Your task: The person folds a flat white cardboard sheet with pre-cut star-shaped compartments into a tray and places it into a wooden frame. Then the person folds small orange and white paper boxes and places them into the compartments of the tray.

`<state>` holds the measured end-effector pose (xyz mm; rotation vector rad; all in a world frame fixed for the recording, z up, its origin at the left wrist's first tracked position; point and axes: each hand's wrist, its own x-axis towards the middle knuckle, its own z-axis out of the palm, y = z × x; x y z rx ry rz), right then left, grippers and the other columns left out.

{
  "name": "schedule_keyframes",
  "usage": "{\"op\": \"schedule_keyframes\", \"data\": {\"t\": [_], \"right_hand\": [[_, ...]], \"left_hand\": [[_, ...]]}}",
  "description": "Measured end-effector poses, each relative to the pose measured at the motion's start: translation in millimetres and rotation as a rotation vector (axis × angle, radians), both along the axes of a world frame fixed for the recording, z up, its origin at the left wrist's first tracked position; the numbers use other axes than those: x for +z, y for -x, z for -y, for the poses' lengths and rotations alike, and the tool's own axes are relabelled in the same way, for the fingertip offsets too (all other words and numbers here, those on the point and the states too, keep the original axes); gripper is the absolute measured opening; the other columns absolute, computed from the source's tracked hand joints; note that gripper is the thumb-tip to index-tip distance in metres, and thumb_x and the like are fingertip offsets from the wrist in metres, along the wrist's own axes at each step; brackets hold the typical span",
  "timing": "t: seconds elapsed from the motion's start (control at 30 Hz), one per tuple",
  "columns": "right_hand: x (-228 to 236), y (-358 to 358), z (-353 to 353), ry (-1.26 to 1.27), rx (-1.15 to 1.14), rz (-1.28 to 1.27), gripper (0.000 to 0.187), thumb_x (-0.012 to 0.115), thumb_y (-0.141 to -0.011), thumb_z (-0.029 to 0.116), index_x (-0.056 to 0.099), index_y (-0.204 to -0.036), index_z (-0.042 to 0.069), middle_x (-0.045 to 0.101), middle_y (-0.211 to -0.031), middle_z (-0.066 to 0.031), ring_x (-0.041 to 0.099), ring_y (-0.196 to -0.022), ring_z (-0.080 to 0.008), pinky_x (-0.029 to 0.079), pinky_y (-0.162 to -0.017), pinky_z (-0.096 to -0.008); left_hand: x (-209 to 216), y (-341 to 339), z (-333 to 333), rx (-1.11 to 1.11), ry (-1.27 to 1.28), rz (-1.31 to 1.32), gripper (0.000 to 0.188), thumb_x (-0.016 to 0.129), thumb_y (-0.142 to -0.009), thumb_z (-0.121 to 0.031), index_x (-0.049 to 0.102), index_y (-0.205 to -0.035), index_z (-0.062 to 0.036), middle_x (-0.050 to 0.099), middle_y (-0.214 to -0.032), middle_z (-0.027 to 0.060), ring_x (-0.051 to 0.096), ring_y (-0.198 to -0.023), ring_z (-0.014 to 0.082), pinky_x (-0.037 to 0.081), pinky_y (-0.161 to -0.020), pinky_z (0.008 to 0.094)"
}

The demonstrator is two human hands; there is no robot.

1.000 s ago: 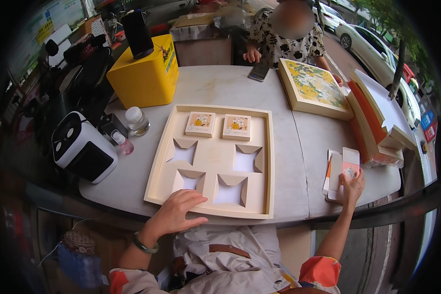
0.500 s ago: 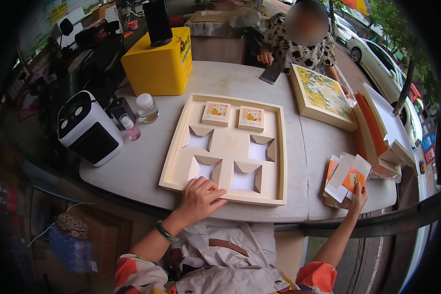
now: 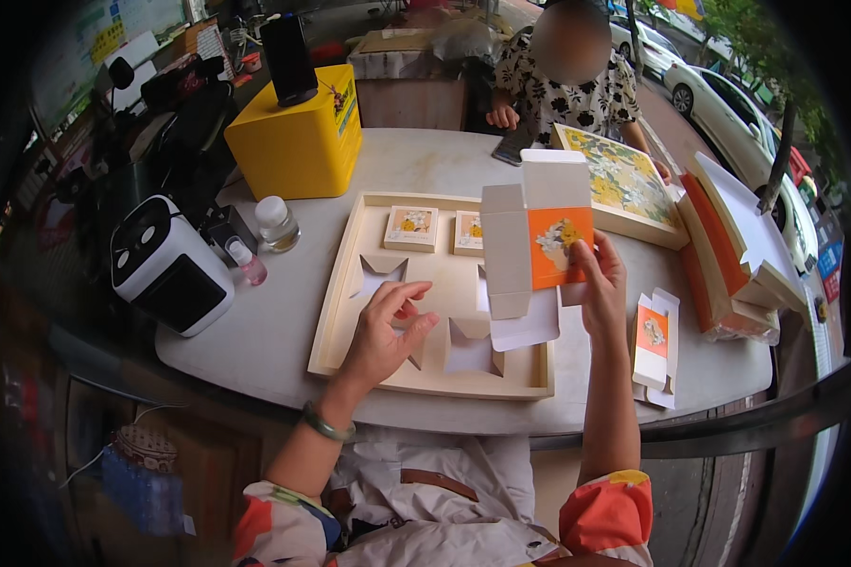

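Observation:
My right hand (image 3: 601,279) grips an unfolded small carton (image 3: 562,248), orange with a flower print, its white flaps spread out, held up over the right side of a cream box tray (image 3: 425,374). Over the tray's lower left hovers my left hand (image 3: 388,331), fingers apart and holding nothing. Two small flower-printed boxes (image 3: 410,228) sit in the tray's top row; the carton partly covers the right one. Below them are square recesses (image 3: 381,272) with folded edges and white bottoms. Another flat orange-and-white carton (image 3: 653,338) lies on the table to the right.
A large floral box lid (image 3: 624,184) lies at the far right, beside a stack of orange and cream packaging (image 3: 728,250). To the left stand a white air cooler (image 3: 172,266), small bottles (image 3: 276,225) and a yellow box (image 3: 293,142). A person (image 3: 567,104) sits opposite.
My right hand has lifted one carton off the pile at the right and brought it over the tray. My left hand has risen from the tray's near edge, fingers now spread.

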<state>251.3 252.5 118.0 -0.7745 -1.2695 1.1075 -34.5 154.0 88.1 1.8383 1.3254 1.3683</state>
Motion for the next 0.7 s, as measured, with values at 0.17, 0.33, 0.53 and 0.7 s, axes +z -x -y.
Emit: {"op": "schedule_keyframes", "data": {"t": [0.17, 0.33, 0.53, 0.7], "right_hand": [[-24.9, 102.6, -32.5, 0.050, 0.054, -0.008, 0.029, 0.054, -0.101, 0.020, 0.055, -0.121, -0.001, 0.064, -0.103, -0.0040, 0.058, -0.093, -0.0084, 0.048, -0.084, -0.0241], [-42.1, 123.0, -44.3, -0.038, 0.081, 0.020, 0.044, 0.036, -0.107, 0.033, 0.047, -0.135, 0.001, 0.057, -0.121, -0.0062, 0.050, -0.111, -0.0128, 0.038, -0.100, -0.0276], [-42.3, 120.3, -26.8, -0.086, 0.185, 0.262, 0.056, 0.035, -0.106, 0.039, 0.031, -0.148, 0.002, 0.044, -0.139, -0.0120, 0.042, -0.128, -0.0205, 0.033, -0.108, -0.0344], [-61.9, 104.1, -44.4, 0.272, 0.165, 0.172, 0.061, 0.064, -0.094, 0.024, 0.035, -0.142, -0.002, 0.054, -0.130, -0.0187, 0.053, -0.121, -0.0234, 0.042, -0.102, -0.0349]], "left_hand": [[12.8, -1.8, -88.0, 0.074, 0.069, 0.210, 0.062, 0.064, -0.093, -0.036, 0.042, -0.137, 0.0012, 0.057, -0.117, 0.0179, 0.058, -0.093, 0.0242, 0.050, -0.085, 0.0353], [-15.2, -6.1, -129.9, 0.380, 0.090, -0.046, 0.086, 0.073, -0.081, -0.051, 0.037, -0.136, 0.0048, 0.055, -0.122, 0.0231, 0.045, -0.117, 0.0383, 0.040, -0.101, 0.0432], [-26.2, 5.0, -127.2, 0.130, 0.179, 0.066, 0.066, 0.071, -0.086, -0.043, 0.051, -0.129, 0.0029, 0.059, -0.117, 0.0184, 0.053, -0.109, 0.0310, 0.045, -0.093, 0.0384], [-20.5, 9.1, -111.0, -0.203, 0.457, 0.748, 0.032, 0.062, -0.096, -0.020, 0.061, -0.120, 0.0012, 0.066, -0.114, 0.0081, 0.062, -0.103, 0.0130, 0.050, -0.086, 0.0295]]}}
